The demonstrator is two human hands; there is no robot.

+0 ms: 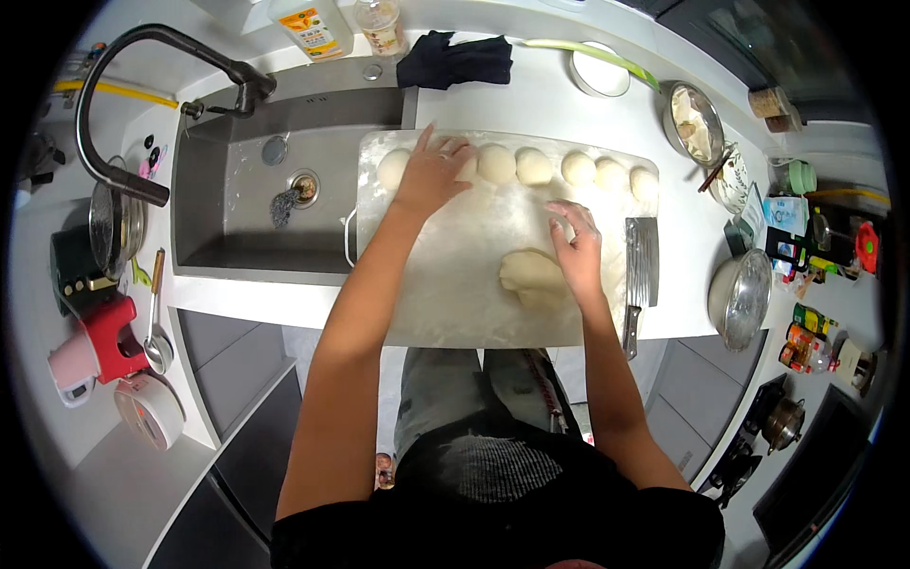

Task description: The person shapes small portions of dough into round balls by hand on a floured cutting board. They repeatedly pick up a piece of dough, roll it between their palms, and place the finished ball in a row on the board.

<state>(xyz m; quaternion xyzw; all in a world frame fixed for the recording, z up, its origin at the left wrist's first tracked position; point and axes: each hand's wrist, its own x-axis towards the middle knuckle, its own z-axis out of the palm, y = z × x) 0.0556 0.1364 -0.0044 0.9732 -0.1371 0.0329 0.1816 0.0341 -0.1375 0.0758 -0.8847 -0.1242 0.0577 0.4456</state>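
Observation:
On the floured board (455,249), several round dough balls (533,166) form a row along the far edge. My left hand (437,167) curves its thumb and fingers around one dough ball (467,169) in that row, covering much of it. My right hand (577,238) is held over the board with fingers bent and apart, gripping nothing. Just left of its wrist lies a larger lump of dough (532,279), partly hidden behind the hand. A cleaver (641,267) with a dark handle rests along the board's right side.
A steel sink (249,235) with a black faucet (163,43) adjoins the board on the left. Behind the board are a black cloth (455,60) and a white bowl (604,75) with a green stalk across it. Metal bowls (693,124) stand at the right.

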